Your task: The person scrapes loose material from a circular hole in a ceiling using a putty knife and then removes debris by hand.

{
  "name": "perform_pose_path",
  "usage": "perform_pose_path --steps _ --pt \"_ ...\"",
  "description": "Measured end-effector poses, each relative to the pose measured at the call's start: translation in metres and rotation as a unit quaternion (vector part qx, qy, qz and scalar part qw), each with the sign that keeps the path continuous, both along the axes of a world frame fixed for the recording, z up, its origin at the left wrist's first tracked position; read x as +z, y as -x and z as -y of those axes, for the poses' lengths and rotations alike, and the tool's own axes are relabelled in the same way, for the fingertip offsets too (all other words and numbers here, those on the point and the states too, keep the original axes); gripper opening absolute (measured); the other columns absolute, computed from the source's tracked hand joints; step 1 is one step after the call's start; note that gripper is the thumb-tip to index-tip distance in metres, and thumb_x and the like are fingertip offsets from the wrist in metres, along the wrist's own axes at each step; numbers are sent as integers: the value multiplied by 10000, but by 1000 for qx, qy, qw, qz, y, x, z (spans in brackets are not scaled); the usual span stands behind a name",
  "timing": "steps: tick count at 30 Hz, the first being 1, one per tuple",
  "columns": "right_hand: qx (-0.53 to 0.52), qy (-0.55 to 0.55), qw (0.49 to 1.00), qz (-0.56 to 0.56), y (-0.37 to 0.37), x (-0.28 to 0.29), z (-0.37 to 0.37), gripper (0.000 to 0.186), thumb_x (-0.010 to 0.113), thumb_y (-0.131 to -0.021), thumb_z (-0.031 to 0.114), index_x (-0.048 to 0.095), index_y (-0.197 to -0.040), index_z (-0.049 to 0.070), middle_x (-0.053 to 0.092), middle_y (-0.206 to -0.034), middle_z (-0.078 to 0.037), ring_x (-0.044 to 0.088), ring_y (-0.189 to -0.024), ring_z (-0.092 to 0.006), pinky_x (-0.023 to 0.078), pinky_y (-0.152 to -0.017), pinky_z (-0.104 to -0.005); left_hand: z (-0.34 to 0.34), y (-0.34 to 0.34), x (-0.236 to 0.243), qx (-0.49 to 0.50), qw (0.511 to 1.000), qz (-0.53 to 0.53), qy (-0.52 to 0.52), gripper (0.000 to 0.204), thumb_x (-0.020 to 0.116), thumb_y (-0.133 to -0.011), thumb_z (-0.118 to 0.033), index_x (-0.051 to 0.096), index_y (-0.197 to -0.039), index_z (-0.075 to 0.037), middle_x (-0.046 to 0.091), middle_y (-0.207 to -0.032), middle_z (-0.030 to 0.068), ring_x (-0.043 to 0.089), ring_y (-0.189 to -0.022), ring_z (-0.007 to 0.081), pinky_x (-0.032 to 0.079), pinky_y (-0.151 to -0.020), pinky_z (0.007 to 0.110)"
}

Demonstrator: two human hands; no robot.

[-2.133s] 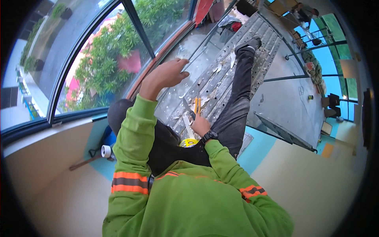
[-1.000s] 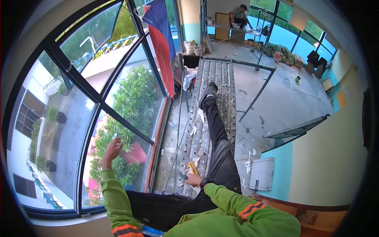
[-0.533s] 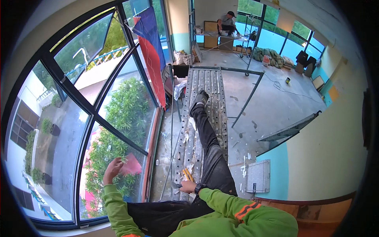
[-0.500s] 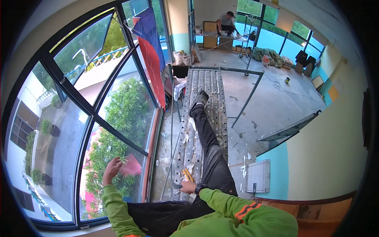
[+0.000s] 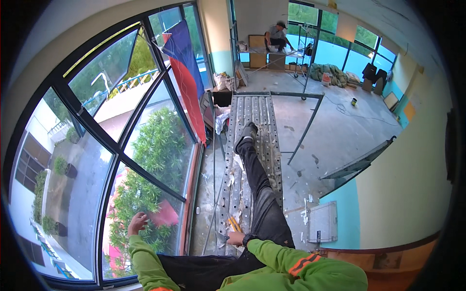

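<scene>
My left hand (image 5: pixel 138 223) is raised in front of the lower window pane (image 5: pixel 160 237), fingers loosely bent and apart, with nothing seen in it. Whether it touches the glass I cannot tell. Low over the metal scaffold plank (image 5: pixel 224 206), my right hand (image 5: pixel 236 238) is closed on a scraper with a flat grey blade (image 5: pixel 222 238) pointing left. Just beyond that hand, a yellow-orange tool (image 5: pixel 234 223) lies on the plank; its exact kind is unclear. My outstretched leg (image 5: pixel 259 184) rests along the plank, the shoe toward its far end.
A green scaffold frame (image 5: pixel 306 127) rises at the plank's far end. Scraps litter the plank and floor (image 5: pixel 335 136). A red and blue cloth (image 5: pixel 187 77) hangs by the windows. A co-worker (image 5: pixel 276 38) crouches on a far platform. A pale panel (image 5: pixel 323 222) leans at right.
The view has tilted slightly, so the scene sits lower in it. Both hands keep nearly the same poses, the right still holding the scraper.
</scene>
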State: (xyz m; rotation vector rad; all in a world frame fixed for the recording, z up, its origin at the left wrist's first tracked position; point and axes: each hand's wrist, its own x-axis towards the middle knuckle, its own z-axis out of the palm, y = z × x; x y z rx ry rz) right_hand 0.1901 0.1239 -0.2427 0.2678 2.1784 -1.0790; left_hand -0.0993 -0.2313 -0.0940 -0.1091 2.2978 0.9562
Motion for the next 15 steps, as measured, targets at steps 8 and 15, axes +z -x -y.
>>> perform_pose_path --steps 8,15 --pt "43 -13 997 -55 3 3 -2 367 509 -818 283 547 -911 -70 647 -755 -205 658 -574 -275 534 -511 -381 -19 -1 18 -28 998 -56 -27 464 534 -906 -325 445 -1278 -62 602 -1102 91 627 -919 222 507 -699 372" --pt "-12 11 999 -31 4 -3 -3 430 537 -830 338 503 -989 -60 645 -776 -209 652 -565 -280 532 -512 -397 -17 -4 15 -41 999 -6 18 447 553 -902 -328 462 -1264 -80 602 -1106 106 616 -896 217 497 -681 352"
